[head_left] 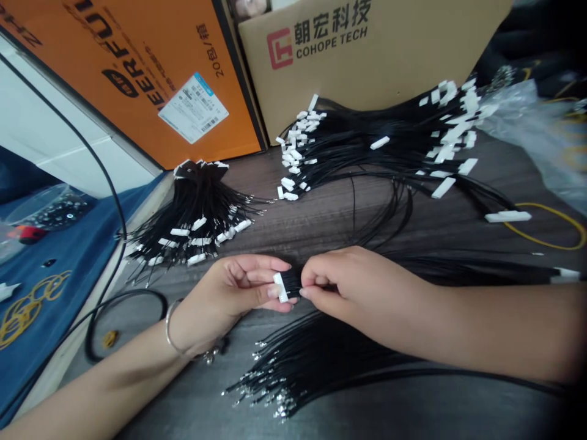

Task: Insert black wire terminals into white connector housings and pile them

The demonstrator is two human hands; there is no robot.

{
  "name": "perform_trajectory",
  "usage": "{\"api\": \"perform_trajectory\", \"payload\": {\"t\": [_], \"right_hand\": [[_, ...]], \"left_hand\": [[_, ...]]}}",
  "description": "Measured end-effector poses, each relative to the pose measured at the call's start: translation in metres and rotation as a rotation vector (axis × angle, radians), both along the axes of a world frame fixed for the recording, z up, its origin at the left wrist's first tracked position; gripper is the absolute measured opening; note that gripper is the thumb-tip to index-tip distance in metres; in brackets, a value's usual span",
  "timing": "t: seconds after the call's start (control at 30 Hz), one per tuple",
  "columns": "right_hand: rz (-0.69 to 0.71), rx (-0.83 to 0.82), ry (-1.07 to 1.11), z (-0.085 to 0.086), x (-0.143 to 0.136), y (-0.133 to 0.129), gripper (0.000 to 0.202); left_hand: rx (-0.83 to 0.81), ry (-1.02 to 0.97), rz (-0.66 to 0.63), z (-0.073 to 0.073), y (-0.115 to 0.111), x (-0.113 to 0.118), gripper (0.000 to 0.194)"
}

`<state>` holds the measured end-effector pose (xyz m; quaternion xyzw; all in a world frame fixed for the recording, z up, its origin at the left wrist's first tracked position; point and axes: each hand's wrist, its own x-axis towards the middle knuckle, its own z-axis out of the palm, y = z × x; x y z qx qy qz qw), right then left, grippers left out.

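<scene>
My left hand pinches a small white connector housing between thumb and fingers. Several black wires run out of the connector's right side towards my right hand. That hand is closed in a pinch on a black wire with a metal tip, close to the connector; whether the tip sits in the housing I cannot tell. Below both hands lies a thick bundle of loose black wires, their bare metal terminals fanned out at the left end.
A pile of wires with white connectors lies at the back, and a shorter bundle at the left. Behind stand an orange box and a brown carton. A black cable loops at left; a yellow rubber band lies right.
</scene>
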<state>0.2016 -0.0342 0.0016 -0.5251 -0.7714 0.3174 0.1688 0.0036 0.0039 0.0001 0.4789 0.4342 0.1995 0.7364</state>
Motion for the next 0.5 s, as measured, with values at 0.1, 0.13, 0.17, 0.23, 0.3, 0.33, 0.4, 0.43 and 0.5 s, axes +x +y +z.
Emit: {"api": "perform_trajectory", "payload": {"t": [0.1,0.13,0.17,0.23,0.3,0.33,0.4,0.43,0.5], "right_hand": [[0.012,0.015,0.027,-0.0010,-0.0006,-0.0006,0.016],[0.014,0.022,0.033,-0.0017,-0.0009,-0.0006,0.016],[0.010,0.026,0.036,-0.0024,-0.0014,-0.0006,0.015],[0.001,0.033,0.037,-0.0034,-0.0024,-0.0004,0.015],[0.005,0.049,0.019,-0.0031,-0.0028,0.0001,0.016],[0.018,0.061,0.005,-0.0023,-0.0025,0.0004,0.017],[0.047,0.087,-0.024,0.0003,-0.0010,0.0008,0.015],[0.053,0.098,-0.042,0.0019,0.0003,0.0008,0.011],[0.071,0.176,-0.132,0.0050,0.0043,0.0004,0.033]], "left_hand": [[0.016,-0.004,-0.016,0.0003,-0.0004,-0.0001,0.024],[0.022,-0.001,-0.015,0.0002,-0.0006,0.0001,0.024],[0.024,0.003,-0.009,0.0002,-0.0009,0.0004,0.024],[0.022,0.014,0.001,-0.0001,-0.0017,0.0014,0.023],[0.024,0.018,0.008,-0.0002,-0.0029,0.0028,0.023],[0.028,0.012,0.014,-0.0002,-0.0036,0.0035,0.023],[0.035,-0.009,0.023,0.0006,-0.0049,0.0046,0.026],[0.034,-0.018,0.030,0.0015,-0.0055,0.0051,0.027],[0.027,-0.035,0.048,0.0047,-0.0067,0.0055,0.026]]}}
